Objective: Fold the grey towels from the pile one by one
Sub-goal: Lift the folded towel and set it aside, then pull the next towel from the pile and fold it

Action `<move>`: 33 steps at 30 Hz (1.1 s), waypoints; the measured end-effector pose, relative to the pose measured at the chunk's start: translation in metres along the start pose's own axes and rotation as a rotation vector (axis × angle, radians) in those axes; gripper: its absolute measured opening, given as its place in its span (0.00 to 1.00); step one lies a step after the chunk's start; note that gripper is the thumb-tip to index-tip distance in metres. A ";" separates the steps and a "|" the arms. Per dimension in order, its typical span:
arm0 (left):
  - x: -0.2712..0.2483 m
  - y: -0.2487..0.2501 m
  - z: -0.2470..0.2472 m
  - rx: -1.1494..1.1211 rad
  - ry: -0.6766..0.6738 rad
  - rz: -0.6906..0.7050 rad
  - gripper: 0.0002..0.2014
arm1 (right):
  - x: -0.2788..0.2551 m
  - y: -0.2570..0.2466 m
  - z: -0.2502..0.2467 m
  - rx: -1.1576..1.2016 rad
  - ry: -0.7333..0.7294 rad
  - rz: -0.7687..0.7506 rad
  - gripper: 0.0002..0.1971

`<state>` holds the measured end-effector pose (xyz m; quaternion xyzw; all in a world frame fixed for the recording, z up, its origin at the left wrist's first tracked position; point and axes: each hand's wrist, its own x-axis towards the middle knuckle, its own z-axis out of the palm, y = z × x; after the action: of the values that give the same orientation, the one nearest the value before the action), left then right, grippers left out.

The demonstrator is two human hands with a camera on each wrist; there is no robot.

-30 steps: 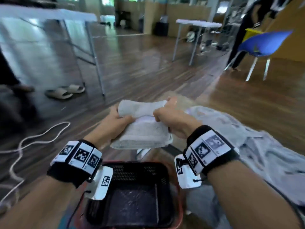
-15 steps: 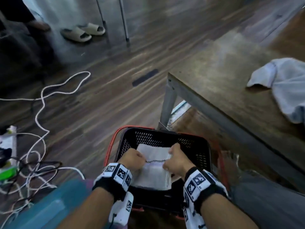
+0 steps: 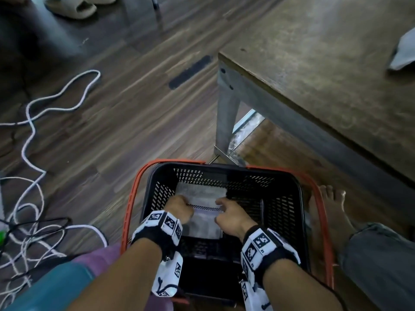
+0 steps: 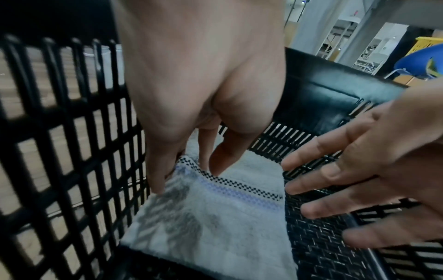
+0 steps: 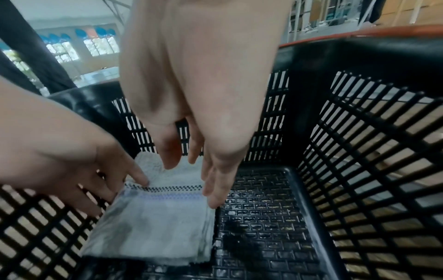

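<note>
Fingers (image 4: 155, 170) straight beside folded towel (image 4: 210, 223) in basket (image 3: 280, 182).

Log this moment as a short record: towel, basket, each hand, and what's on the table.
towel: folded grey towel lying flat on the basket floor, against its left wall
basket: black mesh basket with orange handles, on the floor beside the table leg
left hand: left hand with fingertips touching the towel's left edge
right hand: right hand open, fingers straight, at the towel's right edge
table: wooden table bearing light cloth at the frame's edge
</note>
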<state>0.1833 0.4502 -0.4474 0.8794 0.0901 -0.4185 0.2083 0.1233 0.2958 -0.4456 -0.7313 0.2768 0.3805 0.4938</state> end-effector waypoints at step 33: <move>-0.195 0.149 -0.109 0.113 0.078 0.447 0.08 | -0.243 -0.140 -0.126 -0.293 0.087 -0.309 0.10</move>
<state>0.1852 0.3679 -0.1918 0.9032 -0.1226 -0.3321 0.2428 0.1328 0.2359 -0.1445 -0.8447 0.1241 0.3044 0.4223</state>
